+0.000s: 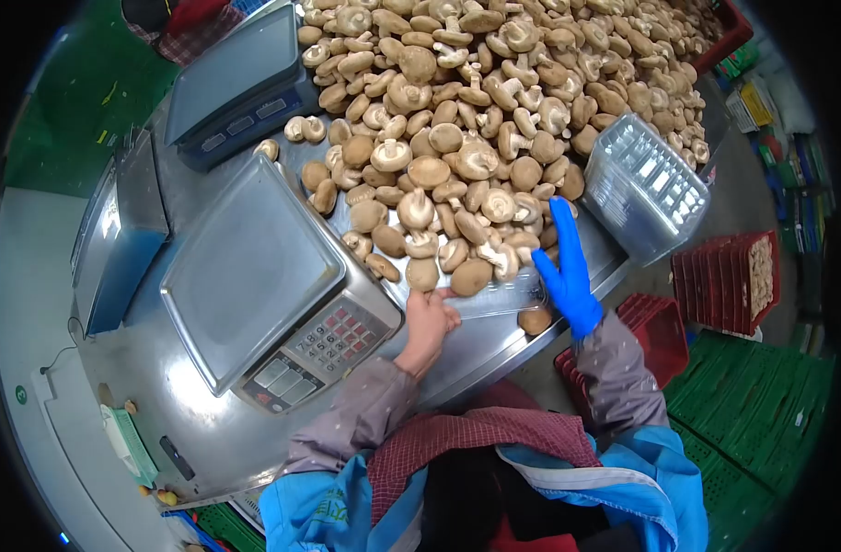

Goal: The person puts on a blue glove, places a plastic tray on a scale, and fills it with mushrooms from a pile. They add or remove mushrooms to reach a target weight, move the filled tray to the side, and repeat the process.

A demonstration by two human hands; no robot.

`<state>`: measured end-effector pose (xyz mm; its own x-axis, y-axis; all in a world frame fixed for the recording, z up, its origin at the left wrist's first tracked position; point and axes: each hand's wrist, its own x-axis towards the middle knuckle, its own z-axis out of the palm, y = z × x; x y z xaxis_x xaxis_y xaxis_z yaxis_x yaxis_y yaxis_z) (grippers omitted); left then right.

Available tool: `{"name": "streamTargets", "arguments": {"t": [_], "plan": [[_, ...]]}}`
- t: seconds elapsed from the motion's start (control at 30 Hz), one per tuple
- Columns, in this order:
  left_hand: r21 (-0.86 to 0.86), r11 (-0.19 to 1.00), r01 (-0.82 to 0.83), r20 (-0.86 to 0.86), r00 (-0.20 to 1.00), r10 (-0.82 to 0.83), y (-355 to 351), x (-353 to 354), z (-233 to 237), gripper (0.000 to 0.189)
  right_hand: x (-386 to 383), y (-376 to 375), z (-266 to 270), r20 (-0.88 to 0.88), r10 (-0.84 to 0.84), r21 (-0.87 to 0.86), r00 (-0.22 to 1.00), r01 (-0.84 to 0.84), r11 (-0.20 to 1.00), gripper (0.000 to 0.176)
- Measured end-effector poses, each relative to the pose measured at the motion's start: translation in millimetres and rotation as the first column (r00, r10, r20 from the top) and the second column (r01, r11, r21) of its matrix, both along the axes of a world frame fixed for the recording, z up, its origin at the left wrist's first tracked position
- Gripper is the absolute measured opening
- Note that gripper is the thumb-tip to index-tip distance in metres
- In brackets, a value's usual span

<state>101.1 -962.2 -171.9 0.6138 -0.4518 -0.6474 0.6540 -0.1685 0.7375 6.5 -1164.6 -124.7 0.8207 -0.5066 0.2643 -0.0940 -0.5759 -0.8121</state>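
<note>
Bare and with curled fingers, my left hand (428, 324) is at the near left side of a clear plastic tray (503, 302). Its fingertips meet the lower edge of a brown shiitake mushroom (422, 274); whether they grip the mushroom or the tray's edge is hidden. My right hand (568, 271), in a blue glove, has its thumb and fingers spread beside the tray's right end, with nothing held. More mushrooms (472, 275) lie in and behind the tray. A single mushroom (534, 320) sits on the steel table (476, 354) below my right hand.
A large mushroom heap (494, 120) covers the far table. Left of my hands stands a digital scale (255, 276), with another scale (241, 83) behind it. Stacked clear trays (646, 189) stand at the right edge. Red crates (726, 281) and green crates (761, 405) are on the floor.
</note>
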Motion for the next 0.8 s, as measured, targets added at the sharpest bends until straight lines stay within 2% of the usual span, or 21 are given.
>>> {"name": "streamTargets", "arguments": {"t": [0.03, 0.1, 0.17, 0.2, 0.3, 0.33, 0.37, 0.43, 0.47, 0.5, 0.57, 0.6, 0.67, 0.7, 0.73, 0.77, 0.8], "plan": [[0.073, 0.997, 0.04, 0.099, 0.994, -0.047, -12.8, 5.8, -8.6, 0.021, 17.7, -13.5, 2.2, 0.002, 0.0, -0.001, 1.0, 0.0, 1.0, 0.068], [-0.005, 1.0, -0.014, 0.213, 0.977, 0.015, -47.1, 23.3, 4.8, 0.018, 56.9, -41.2, 4.0, -0.006, 0.151, -0.054, 0.988, -0.152, 0.987, 0.068], [0.029, 0.999, -0.026, 0.295, 0.955, 0.016, -79.4, 44.8, -4.4, 0.019, 96.3, -60.4, -1.8, -0.142, 0.048, -0.039, 0.989, -0.054, 0.998, 0.066], [0.264, 0.964, 0.017, 0.688, 0.698, -0.201, -87.1, 56.6, -52.7, 0.021, 108.5, -67.7, 3.3, -0.124, 0.035, -0.051, 0.992, -0.041, 0.998, 0.067], [0.235, 0.971, -0.042, 0.715, 0.684, -0.143, -94.8, 54.3, -47.1, 0.024, 113.5, -73.4, -1.1, -0.114, 0.068, -0.017, 0.991, -0.07, 0.997, 0.068], [0.217, 0.976, 0.035, 0.454, 0.881, -0.132, -91.2, 51.6, -21.9, 0.021, 106.8, -69.6, 0.8, -0.209, 0.038, -0.091, 0.977, -0.058, 0.994, 0.069], [0.216, 0.976, 0.032, 0.452, 0.882, -0.129, -85.5, 46.7, -13.0, 0.021, 97.4, -61.8, 4.1, -0.186, 0.044, -0.138, 0.982, -0.07, 0.988, 0.065], [-0.078, 0.997, 0.01, 0.244, 0.97, 0.01, -69.9, 36.1, 3.1, 0.02, 84.9, -46.8, 2.7, 0.002, 0.105, -0.246, 0.994, -0.102, 0.964, 0.059], [-0.09, 0.994, 0.057, 0.113, 0.992, -0.047, -58.8, 33.2, 15.0, 0.03, 74.3, -39.9, 9.2, -0.039, 0.136, -0.228, 0.99, -0.142, 0.963, 0.051], [-0.082, 0.995, 0.049, 0.115, 0.993, -0.04, -46.4, 27.8, 16.6, 0.03, 68.8, -35.4, 5.6, -0.036, 0.145, -0.221, 0.989, -0.149, 0.964, 0.051], [-0.206, 0.978, 0.017, -0.038, 0.999, -0.026, -21.4, 13.3, 19.5, 0.042, 58.4, -28.5, -4.9, 0.082, 0.127, 0.027, 0.989, -0.129, 0.991, 0.046], [-0.199, 0.98, 0.009, -0.036, 0.999, -0.016, -10.2, 7.0, 19.4, 0.042, 56.0, -23.5, -0.6, 0.134, 0.059, 0.173, 0.989, -0.082, 0.981, 0.044], [-0.302, 0.953, -0.018, -0.161, 0.986, -0.032, 8.6, -3.6, 18.4, 0.048, 53.8, -26.1, -4.7, 0.15, 0.006, 0.241, 0.989, -0.043, 0.97, 0.043], [-0.296, 0.955, -0.032, -0.158, 0.987, -0.015, 12.4, -8.7, 26.0, 0.048, 54.6, -25.5, -5.4, 0.153, -0.01, 0.28, 0.988, -0.033, 0.959, 0.043], [-0.3, 0.952, -0.061, -0.173, 0.985, 0.008, 15.3, -13.8, 36.3, 0.049, 54.0, -21.7, 3.0, 0.118, -0.043, 0.417, 0.992, -0.01, 0.909, 0.041], [-0.304, 0.948, -0.089, -0.188, 0.982, 0.032, 18.5, -17.7, 43.3, 0.051, 55.5, -21.6, -1.6, 0.182, -0.068, 0.529, 0.981, -0.039, 0.848, 0.039], [-0.323, 0.943, -0.078, -0.172, 0.985, 0.022, 23.7, -20.0, 45.0, 0.054, 54.8, -21.8, 0.8, 0.16, -0.092, 0.598, 0.983, -0.023, 0.801, 0.037]]}}
